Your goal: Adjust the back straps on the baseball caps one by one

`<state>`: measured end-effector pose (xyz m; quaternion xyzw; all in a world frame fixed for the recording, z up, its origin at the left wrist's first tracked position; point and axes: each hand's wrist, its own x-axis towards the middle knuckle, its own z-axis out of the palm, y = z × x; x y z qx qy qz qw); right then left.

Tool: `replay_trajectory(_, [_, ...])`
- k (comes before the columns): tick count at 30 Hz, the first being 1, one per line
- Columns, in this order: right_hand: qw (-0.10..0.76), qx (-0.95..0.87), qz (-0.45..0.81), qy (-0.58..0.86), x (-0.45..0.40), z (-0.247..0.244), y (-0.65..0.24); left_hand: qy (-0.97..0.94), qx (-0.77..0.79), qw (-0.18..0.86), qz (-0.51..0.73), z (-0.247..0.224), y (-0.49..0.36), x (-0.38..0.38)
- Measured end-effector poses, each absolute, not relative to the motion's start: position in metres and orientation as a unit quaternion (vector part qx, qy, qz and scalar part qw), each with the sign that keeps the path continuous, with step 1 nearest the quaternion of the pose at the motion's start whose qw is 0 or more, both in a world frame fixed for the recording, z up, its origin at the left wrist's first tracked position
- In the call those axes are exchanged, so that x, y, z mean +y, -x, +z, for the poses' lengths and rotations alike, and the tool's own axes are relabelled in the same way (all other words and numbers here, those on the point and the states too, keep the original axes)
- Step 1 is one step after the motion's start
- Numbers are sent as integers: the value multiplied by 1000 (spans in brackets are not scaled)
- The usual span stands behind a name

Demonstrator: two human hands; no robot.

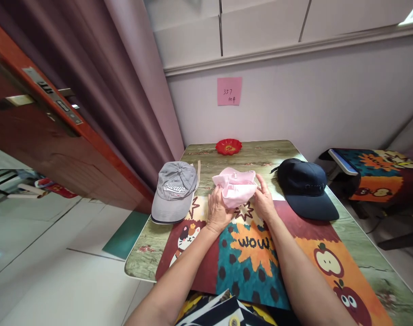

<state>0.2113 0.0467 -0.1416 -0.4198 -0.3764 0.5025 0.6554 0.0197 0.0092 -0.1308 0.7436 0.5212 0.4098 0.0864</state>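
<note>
Between my hands, above the middle of the table, is a soft pink cap [238, 192], its fabric partly folded in so the shape is uneven. My left hand [219, 212] grips its left side with the fingers curled at the edge. On the opposite edge, my right hand [265, 199] holds it with thumb and fingers. To the left lies a grey baseball cap [175, 185] with white lettering, brim toward me. A dark navy baseball cap [303, 183] rests at the right, its brim pointing to the front right.
A red scalloped dish [228, 146] stands at the table's far edge by the wall. A colourful printed mat [250, 271] covers the wood-patterned table [141, 253]. A wooden door [57, 136] and purple curtain [125, 90] are at left; another table [379, 167] is at right.
</note>
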Motion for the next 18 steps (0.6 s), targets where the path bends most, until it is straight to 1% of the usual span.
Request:
replay_trajectory(2, [671,-382,465,434,45,-140,-218,-762,517,105,376,-133,-13,0])
replay_trajectory(4, [686,-406,402,452,41,-128,-226,-775,500,110,372,-123,-5,-7])
replay_trajectory(7, [675,-476,296,480,31,-92,-233,-738,514,93,427,-90,8,-6])
replay_trajectory(9, [641,-540,246,487,25,-63,-234,-691,543,90,469,-60,13,1])
replay_trajectory(10, [612,-574,237,489,23,-50,-233,-678,548,96,480,-45,14,5])
replay_trajectory(12, [518,-647,241,505,22,-30,-232,-710,519,120,461,-18,12,13])
replay_trajectory(15, [353,-731,256,526,25,-20,-232,-814,420,164,366,10,-3,18])
replay_trajectory(16, [316,-746,258,525,27,-22,-233,-845,384,176,326,15,-11,17])
replay_trajectory(18, [279,-766,255,520,29,-29,-235,-890,327,193,252,18,-28,15])
